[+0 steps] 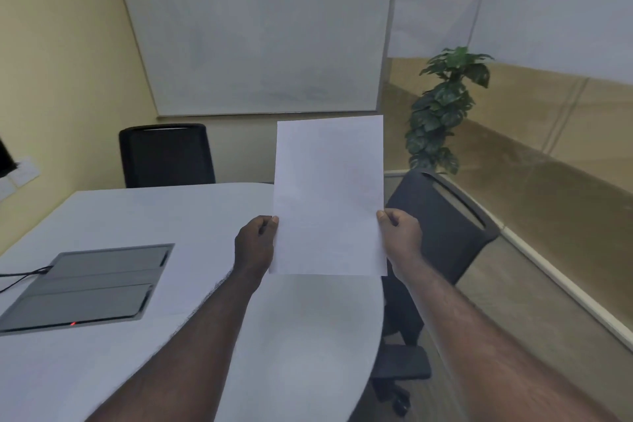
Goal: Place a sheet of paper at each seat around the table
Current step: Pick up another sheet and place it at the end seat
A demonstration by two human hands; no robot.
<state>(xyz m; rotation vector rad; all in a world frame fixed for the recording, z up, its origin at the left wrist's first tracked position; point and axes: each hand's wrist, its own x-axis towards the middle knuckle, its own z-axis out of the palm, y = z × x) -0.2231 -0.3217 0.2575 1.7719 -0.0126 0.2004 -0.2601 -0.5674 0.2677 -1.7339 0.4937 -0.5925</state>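
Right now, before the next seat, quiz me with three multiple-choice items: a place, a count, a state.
1. Where is the plant? A) on the table B) in the far right corner by the glass wall C) under the whiteboard's left end
2. How many chairs show? A) two B) four C) none
3. How is the sheet of paper held? A) flat on the table B) folded in one hand C) raised, pinched by both hands

Answers: B, it stands behind the right chair. A, that one and the far chair. C, left hand and right hand grip its side edges.
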